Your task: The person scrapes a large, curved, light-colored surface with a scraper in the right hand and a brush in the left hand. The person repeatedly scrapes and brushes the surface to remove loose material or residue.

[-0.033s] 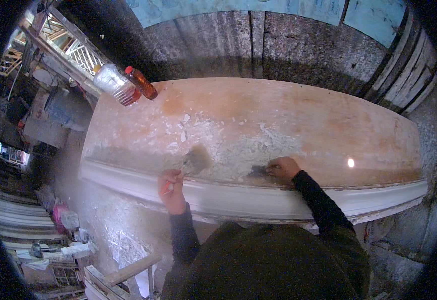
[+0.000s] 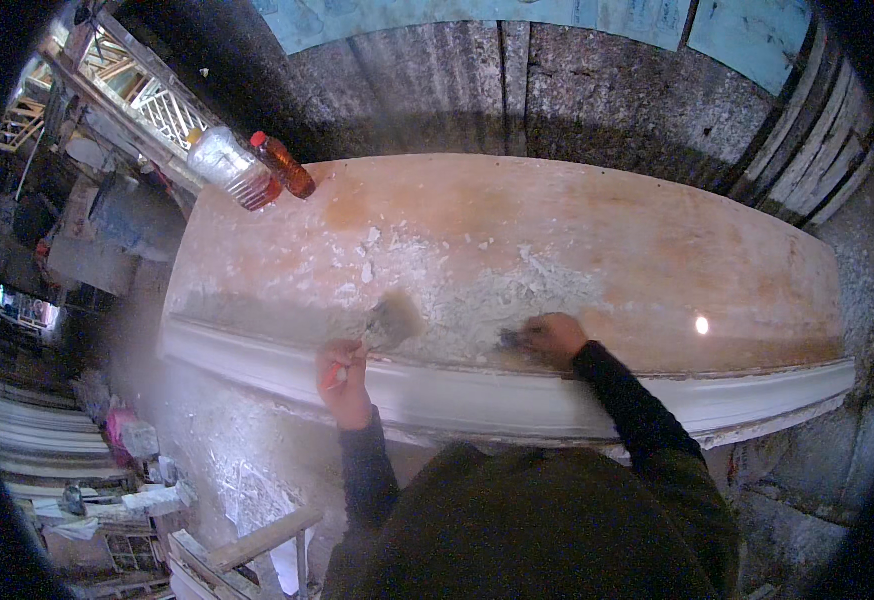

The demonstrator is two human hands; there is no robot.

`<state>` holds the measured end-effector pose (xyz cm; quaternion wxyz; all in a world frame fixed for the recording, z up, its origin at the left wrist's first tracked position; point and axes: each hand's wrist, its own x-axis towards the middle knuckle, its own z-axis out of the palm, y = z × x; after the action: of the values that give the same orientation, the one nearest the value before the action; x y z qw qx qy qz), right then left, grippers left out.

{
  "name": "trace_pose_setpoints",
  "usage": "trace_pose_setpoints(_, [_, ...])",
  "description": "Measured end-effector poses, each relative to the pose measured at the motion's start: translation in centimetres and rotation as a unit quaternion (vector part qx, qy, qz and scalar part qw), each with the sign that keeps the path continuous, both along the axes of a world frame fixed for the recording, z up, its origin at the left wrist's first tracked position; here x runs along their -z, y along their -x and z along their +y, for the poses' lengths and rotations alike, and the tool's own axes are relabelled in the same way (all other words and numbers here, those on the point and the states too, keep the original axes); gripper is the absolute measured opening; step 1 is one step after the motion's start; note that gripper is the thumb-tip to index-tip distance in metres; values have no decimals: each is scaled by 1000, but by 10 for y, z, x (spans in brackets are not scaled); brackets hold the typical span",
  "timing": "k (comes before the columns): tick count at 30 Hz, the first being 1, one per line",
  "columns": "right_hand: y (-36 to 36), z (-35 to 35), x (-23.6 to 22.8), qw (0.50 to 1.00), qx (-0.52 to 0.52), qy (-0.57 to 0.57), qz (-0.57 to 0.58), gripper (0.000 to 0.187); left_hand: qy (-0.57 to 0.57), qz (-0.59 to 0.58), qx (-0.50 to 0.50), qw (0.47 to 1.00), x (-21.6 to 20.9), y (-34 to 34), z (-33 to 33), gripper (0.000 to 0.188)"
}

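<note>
My left hand [image 2: 344, 385] is closed around the reddish handle of a putty knife [image 2: 393, 318]. Its broad grey-tan blade, somewhat blurred, is over the board near the white moulding [image 2: 477, 393]. To the right, my right hand [image 2: 557, 338] grips a small dark scraper [image 2: 513, 341], low over the board beside pale paste; its edge is partly hidden by blur and my fingers. The paste [image 2: 542, 285] lies smeared in rough lumps and flakes across the middle of the wooden board [image 2: 657, 230]. The long white moulding runs along the board's near edge, in front of my body.
At the board's far left corner a clear plastic jug [image 2: 229, 168] lies against a red-capped bottle [image 2: 284, 166] of reddish-brown liquid. A stained wall [image 2: 607, 100] stands behind. Wooden slats [image 2: 812, 150] lean at the right. A wooden frame [image 2: 267, 540] stands at lower left.
My right hand has shifted slightly left with the scraper. My left hand and the putty knife have hardly moved.
</note>
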<state>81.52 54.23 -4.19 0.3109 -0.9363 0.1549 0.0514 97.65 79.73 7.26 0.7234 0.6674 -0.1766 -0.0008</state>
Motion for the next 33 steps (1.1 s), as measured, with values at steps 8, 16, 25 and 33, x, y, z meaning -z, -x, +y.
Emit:
trace_pose_setpoints(8, [-74, 33, -60, 997, -29, 47, -52, 26, -13, -8, -4, 1000, -1, -3, 5, 21])
trace_pose_setpoints(16, [83, -51, -38, 995, 77, -3, 68, 31, 17, 10, 8, 1000, 11, -8, 12, 23])
trace_pose_setpoints(25, [3, 5, -48, 993, 11, 92, 74, 25, -6, 55, 32, 998, 21, 5, -4, 22])
trace_pose_setpoints(33, [9, 17, -7, 993, 40, 67, -89, 22, 20, 92, 73, 993, 28, 25, -16, 22])
